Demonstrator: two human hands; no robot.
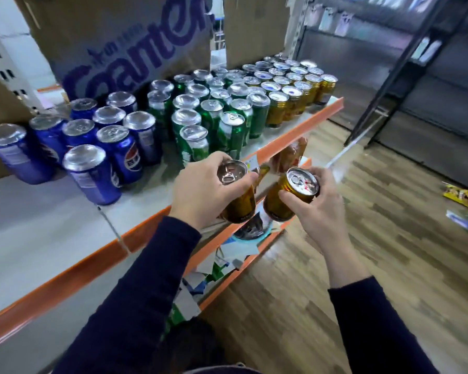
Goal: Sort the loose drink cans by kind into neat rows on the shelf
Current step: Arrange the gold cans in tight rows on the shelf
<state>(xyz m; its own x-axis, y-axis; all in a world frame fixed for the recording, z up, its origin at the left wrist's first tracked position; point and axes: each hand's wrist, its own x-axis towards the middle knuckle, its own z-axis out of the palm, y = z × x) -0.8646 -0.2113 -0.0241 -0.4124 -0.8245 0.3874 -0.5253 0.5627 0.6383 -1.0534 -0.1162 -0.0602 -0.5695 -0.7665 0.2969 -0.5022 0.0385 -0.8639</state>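
Box [119,49] is reading "Ganten", blue cans [119,155] are showing Pepsi logos. Left hand [197,193] is gripping gold can A [241,203], right hand [319,211] is gripping gold can B [276,201], fingers curled round each. Both are sitting just off the shelf [52,225] edge, tops toward the camera, B's axis tilting right.

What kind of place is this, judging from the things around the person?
Probably a small shop or its stockroom. A shelf with an orange front edge holds blue cans, green cans and gold cans grouped by kind, and large cardboard cartons stand behind them.
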